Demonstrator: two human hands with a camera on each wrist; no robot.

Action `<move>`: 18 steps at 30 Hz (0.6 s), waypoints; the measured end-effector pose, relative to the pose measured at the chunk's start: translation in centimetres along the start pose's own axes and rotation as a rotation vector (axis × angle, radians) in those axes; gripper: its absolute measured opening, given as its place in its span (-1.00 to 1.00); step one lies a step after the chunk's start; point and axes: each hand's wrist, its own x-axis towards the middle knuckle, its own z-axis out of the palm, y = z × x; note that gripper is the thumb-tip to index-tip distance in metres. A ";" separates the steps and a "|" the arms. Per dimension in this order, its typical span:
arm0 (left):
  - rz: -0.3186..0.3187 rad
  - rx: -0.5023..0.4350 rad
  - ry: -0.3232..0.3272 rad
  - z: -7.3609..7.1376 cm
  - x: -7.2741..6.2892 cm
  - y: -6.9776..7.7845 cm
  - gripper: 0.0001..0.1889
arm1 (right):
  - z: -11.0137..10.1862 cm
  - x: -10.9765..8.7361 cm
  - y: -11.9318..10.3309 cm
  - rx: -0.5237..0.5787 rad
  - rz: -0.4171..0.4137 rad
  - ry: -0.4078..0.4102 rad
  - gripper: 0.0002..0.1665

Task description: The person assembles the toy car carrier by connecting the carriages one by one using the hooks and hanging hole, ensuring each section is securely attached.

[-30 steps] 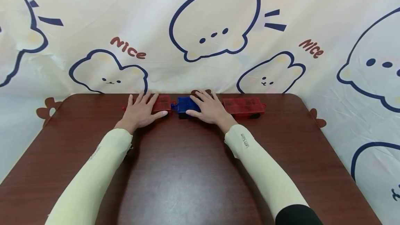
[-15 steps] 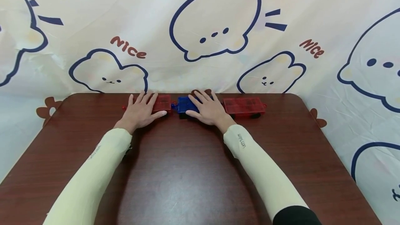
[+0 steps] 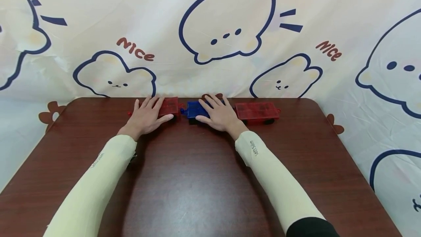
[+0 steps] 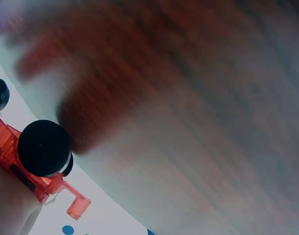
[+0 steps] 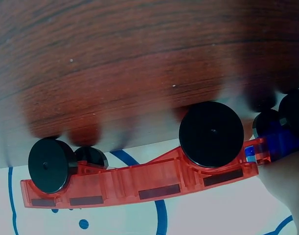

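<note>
Three see-through plastic toy train cars with black wheels stand in a row at the table's far edge. My left hand [image 3: 144, 118] lies spread over the left red car [image 3: 169, 106], its thumb along the near side; much of that car is hidden. This car sits slightly tilted, and its coupler loop shows beside the blue car's hook. In the left wrist view, its wheel [image 4: 44, 148] is close to the table. My right hand [image 3: 221, 114] rests with straight fingers on the blue car [image 3: 194, 109]. Right of it is the longer red car [image 3: 257, 111], its coupler overlapping the blue car's in the right wrist view.
A dark brown wooden table [image 3: 197, 178] extends toward me. Directly behind its far edge hangs a white sheet [image 3: 223, 10] with blue cartoon outlines, which also runs down both sides.
The left hand has shifted slightly left with the left red car, whose right end has tilted up a little. The right hand, blue car and right red car stay in place.
</note>
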 end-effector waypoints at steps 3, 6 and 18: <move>0.001 -0.010 0.002 0.0 0.0 0.0 0.05 | 0.0 0.1 0.0 -0.007 0.004 -0.001 -0.01; 0.000 -0.017 -0.001 0.0 -0.1 -0.1 0.05 | 0.0 0.2 -0.1 -0.008 0.008 -0.004 -0.01; 0.025 0.001 -0.015 0.0 -0.5 -0.2 0.07 | 0.1 0.5 0.1 -0.020 0.016 -0.008 -0.01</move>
